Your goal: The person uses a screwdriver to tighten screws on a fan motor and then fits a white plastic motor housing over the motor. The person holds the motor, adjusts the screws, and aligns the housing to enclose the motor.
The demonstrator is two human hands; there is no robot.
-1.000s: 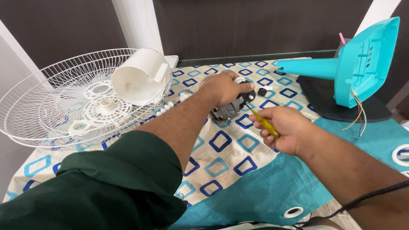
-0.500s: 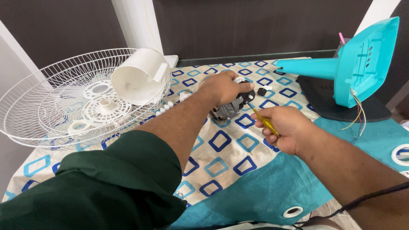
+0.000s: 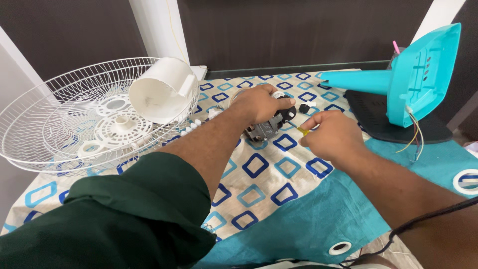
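My left hand [image 3: 261, 103] lies over a small grey and black fan motor [image 3: 269, 127] and grips it against the patterned cloth [image 3: 259, 169]. Just to its right my right hand [image 3: 332, 138] is closed around a yellow-handled screwdriver [image 3: 302, 131], whose tip points at the motor. Only a short yellow bit of the handle shows past my fingers. A few small black and white parts [image 3: 304, 106] lie on the cloth just behind the motor.
A white wire fan guard [image 3: 59, 149] lies at the left, holding a white plastic cover [image 3: 162, 89] and white discs. A turquoise fan stand [image 3: 413, 74] is tipped over on a black base [image 3: 398, 127] at the right. A black cable [image 3: 428, 216] crosses my right forearm.
My right hand has turned and moved a little left, bringing the screwdriver closer to the motor. My left hand stays on the motor.
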